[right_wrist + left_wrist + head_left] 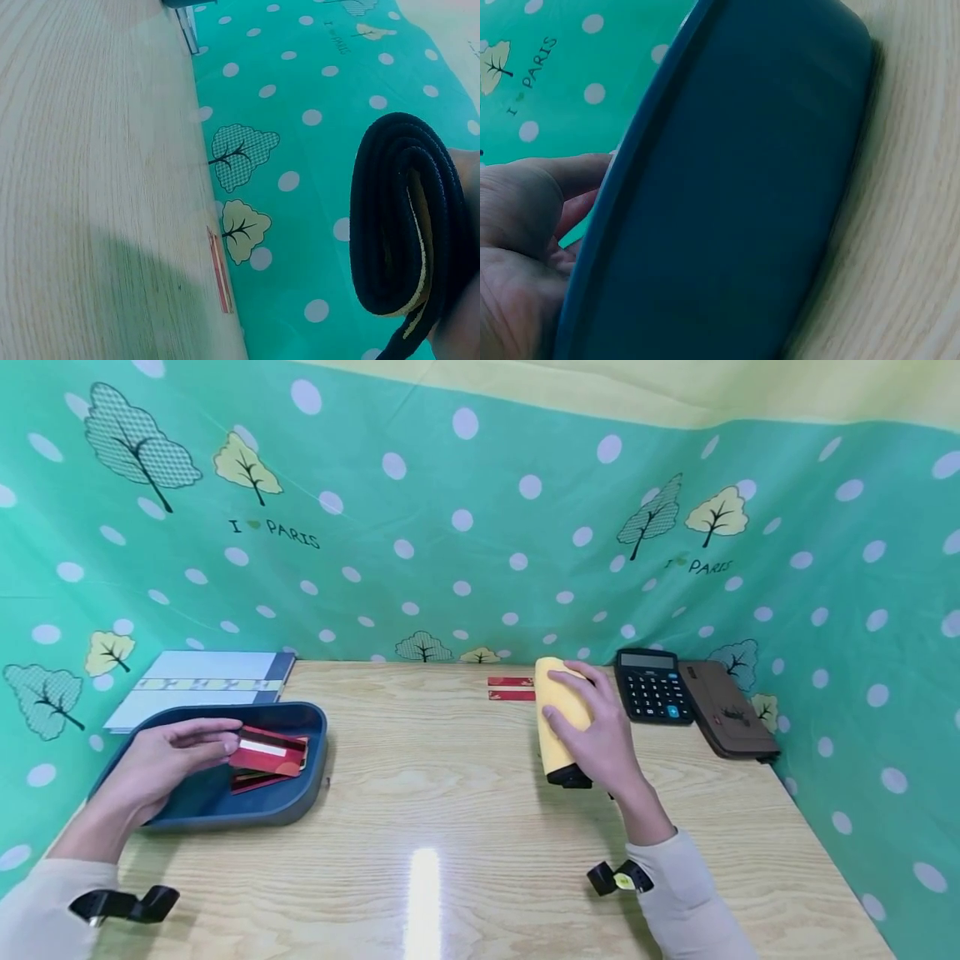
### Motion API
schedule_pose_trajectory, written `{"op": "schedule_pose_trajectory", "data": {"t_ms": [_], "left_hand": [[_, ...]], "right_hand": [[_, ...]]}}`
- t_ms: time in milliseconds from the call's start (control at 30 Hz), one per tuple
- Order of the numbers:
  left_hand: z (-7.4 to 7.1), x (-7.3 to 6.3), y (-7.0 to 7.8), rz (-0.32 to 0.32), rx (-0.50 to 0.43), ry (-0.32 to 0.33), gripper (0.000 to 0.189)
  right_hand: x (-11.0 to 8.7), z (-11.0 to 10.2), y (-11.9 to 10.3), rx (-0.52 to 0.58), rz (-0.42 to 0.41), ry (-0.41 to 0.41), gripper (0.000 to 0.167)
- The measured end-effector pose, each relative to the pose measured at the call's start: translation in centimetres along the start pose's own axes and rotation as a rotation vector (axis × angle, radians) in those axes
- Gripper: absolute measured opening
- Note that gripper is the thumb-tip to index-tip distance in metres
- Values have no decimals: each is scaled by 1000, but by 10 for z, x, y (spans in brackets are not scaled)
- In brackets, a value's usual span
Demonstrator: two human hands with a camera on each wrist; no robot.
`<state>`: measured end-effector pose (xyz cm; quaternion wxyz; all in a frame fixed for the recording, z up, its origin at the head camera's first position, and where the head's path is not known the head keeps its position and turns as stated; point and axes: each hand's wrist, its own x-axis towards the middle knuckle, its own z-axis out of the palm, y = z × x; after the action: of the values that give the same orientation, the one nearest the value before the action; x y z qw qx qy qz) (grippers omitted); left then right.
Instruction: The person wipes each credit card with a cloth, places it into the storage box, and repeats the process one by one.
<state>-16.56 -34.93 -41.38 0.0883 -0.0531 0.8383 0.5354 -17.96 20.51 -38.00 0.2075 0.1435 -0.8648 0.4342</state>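
Note:
My left hand (168, 762) reaches over the rim of a dark blue bin (288, 810) and pinches a red card (264, 762) with a dark stripe and a white strip. More cards (251, 783) lie beneath it inside the bin. In the left wrist view the bin's wall (720, 180) hides the cards and my fingertips. On the right, my right hand (603, 727) grips a rolled yellow cloth (553, 718) with a black edge, held over the table. The right wrist view shows the roll's coiled dark end (371, 225).
Two red strips (512, 695) lie at the table's back, just left of the cloth. A black calculator (652, 687) and a brown zip case (727, 710) stand at the back right. Behind the bin lies a pale blue folder (210, 667). A green polka-dot curtain (427, 543) encloses the table (420, 760).

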Motion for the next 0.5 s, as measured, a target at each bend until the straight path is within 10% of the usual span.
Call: {"op": "schedule_pose_trajectory", "data": {"t_ms": [267,500], "left_hand": [[8,-2,17,24,165,50,60],[48,4,65,175,134,5,50]], "right_hand": [[3,-3,1,1,-13,17,47],[4,-7,8,-11,-3,45,47]]}}
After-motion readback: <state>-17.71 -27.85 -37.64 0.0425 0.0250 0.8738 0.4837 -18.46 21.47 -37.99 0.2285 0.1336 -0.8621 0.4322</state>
